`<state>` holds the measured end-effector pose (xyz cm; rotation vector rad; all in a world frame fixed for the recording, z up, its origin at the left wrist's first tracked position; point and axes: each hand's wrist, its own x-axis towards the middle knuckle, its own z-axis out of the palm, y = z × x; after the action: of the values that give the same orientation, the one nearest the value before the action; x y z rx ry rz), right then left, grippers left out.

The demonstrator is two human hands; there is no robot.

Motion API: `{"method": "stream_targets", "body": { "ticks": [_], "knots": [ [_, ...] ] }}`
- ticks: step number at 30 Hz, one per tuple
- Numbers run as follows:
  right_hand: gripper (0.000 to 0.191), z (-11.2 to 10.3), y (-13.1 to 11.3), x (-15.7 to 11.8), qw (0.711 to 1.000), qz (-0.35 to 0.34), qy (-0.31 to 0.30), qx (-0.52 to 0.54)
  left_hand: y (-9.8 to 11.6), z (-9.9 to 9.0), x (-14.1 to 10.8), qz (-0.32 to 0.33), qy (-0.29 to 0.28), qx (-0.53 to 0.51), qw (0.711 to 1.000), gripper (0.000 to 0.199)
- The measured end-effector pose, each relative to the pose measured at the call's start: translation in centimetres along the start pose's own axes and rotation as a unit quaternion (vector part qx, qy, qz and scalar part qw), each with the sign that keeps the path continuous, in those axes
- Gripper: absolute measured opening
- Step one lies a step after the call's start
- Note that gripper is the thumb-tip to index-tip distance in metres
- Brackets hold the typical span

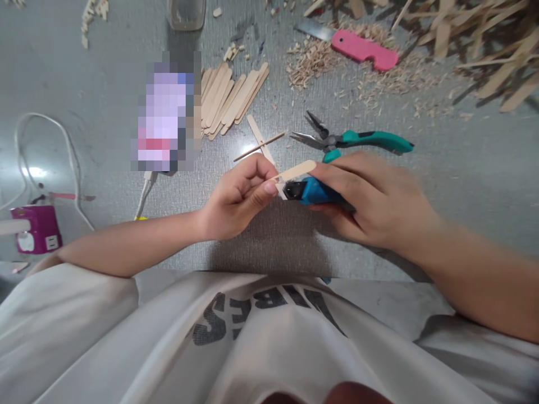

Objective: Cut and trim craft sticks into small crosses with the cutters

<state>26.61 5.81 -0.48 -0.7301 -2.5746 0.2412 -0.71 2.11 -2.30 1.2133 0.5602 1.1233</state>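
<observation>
Between the thumb and fingers of my left hand is one end of a pale wooden craft stick, its rounded end pointing right. My right hand is wrapped round a blue utility knife with a black front. The knife's short blade is against or just under the stick, close to my left thumb; exact contact cannot be made out. Just beyond my hands, a thin dark stick lies across another craft stick. Teal-handled pliers lie with jaws apart beyond my right hand.
A row of craft sticks lies farther back, beside a blurred-out phone on a white cable. A pink folding knife rests among wood shavings. Heaped sticks fill the far right. A purple adapter stands left.
</observation>
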Motion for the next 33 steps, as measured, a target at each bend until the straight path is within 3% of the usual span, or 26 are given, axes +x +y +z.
{"method": "stream_targets", "body": {
  "ticks": [7, 13, 19, 28, 33],
  "knots": [
    [0.065, -0.3, 0.0, 0.7, 0.999, -0.039, 0.005, 0.003, -0.3, -0.2, -0.2, 0.013, -0.016, 0.003, 1.000, 0.022],
    [0.056, -0.8, 0.3, 1.0, 0.998, -0.054, -0.002, 0.030, 0.1, -0.1, -0.2, -0.008, -0.016, -0.024, 1.000, 0.023],
    [0.064, -1.0, 0.5, 1.2, 0.996, -0.058, -0.019, 0.061, 0.2, -0.4, -0.2, -0.030, -0.068, -0.084, 0.994, 0.028],
    [0.063, -0.8, 0.4, 0.9, 0.995, -0.044, -0.042, 0.079, 0.0, -0.5, -0.4, -0.042, -0.052, -0.034, 0.997, 0.044],
    [0.058, -0.7, 0.1, 1.0, 0.993, -0.046, -0.045, 0.100, 0.1, -0.5, -0.2, -0.039, -0.075, -0.029, 0.996, 0.047]
  ]
}}
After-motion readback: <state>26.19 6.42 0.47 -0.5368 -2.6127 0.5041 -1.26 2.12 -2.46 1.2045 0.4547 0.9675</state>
